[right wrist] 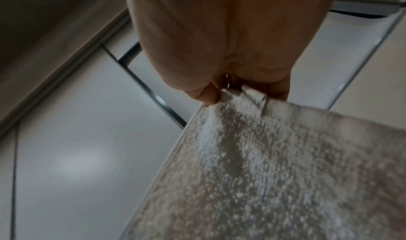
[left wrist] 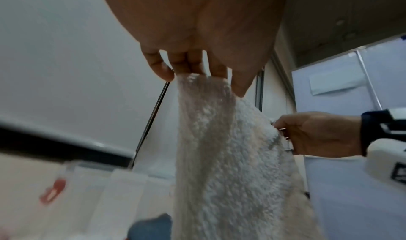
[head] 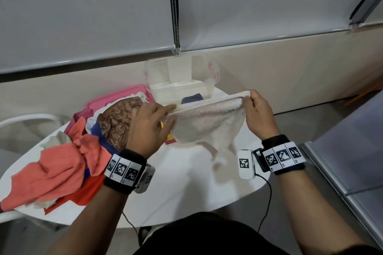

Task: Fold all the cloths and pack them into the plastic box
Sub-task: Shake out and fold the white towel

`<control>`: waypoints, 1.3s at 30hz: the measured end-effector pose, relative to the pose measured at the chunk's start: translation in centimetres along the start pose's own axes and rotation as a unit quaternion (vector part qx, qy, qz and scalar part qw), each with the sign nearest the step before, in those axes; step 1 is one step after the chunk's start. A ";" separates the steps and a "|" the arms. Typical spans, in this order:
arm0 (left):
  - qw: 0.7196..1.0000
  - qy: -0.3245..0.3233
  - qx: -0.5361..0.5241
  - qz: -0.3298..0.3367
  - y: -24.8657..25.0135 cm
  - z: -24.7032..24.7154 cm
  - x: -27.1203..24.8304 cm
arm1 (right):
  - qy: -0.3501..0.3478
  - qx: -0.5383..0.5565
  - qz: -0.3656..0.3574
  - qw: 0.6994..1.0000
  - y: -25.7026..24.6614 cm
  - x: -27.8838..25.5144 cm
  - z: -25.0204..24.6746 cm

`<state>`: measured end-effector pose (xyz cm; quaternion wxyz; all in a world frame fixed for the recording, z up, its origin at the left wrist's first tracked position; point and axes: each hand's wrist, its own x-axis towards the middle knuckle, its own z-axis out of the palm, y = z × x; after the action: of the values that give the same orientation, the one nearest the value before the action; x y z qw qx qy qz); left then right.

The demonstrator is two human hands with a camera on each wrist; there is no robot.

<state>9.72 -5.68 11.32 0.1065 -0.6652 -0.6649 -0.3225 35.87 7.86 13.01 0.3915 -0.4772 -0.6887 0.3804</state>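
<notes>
A white terry towel [head: 209, 122] hangs stretched in the air between both hands, above the white table [head: 186, 188]. My left hand [head: 153, 122] pinches its left top corner, and the wrist view shows the left hand [left wrist: 197, 73] with the fingertips on the towel [left wrist: 230, 157]. My right hand [head: 257, 109] pinches the right top corner; from the wrist, the right hand [right wrist: 237, 91] grips the towel [right wrist: 274, 174] by its hem and label. Behind the towel stands the clear plastic box [head: 180, 76], with a dark blue cloth [head: 191, 98] inside.
A heap of unfolded cloths lies at the table's left: a coral cloth [head: 53, 172], a brown paisley cloth [head: 118, 122], red and blue ones under them. A pink lid [head: 124, 94] lies behind the heap. A chair [head: 31, 118] stands left, a grey cabinet [head: 352, 151] right.
</notes>
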 end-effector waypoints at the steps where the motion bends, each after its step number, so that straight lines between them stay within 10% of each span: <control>1: 0.999 -0.025 0.015 -0.015 -0.4 -0.1 0.3 | -0.008 0.012 -0.005 1.000 0.0 0.0 0.0; 8: 0.995 -0.088 0.021 -0.041 -1.6 -1.0 0.9 | -0.080 0.072 0.005 0.994 -0.1 -0.7 -0.2; 11: 0.983 -0.104 -0.133 -0.065 -1.0 -2.8 1.3 | -0.092 0.125 0.033 0.987 -0.4 -1.1 -0.9; 15: 0.858 -0.219 -0.417 -0.206 -1.3 -4.1 1.6 | -0.124 0.156 0.089 0.976 0.3 -0.8 -0.9; 21: 0.783 -0.140 -0.476 -0.376 -5.1 0.8 0.0 | -0.128 0.114 0.166 0.971 3.5 0.7 2.0; 30: 0.786 -0.205 -0.460 -0.359 -6.5 2.5 -4.4 | -0.212 -0.002 0.142 0.967 7.1 -1.6 3.6; 39: 0.732 -0.532 -0.244 -0.348 -6.1 8.9 -18.0 | -0.518 -0.255 0.216 0.787 15.7 -9.4 6.7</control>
<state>8.08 -14.71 -7.56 -0.5504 -0.4537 -0.6961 -0.0816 37.72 1.87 -5.47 -0.2529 -0.4272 -0.7387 0.4559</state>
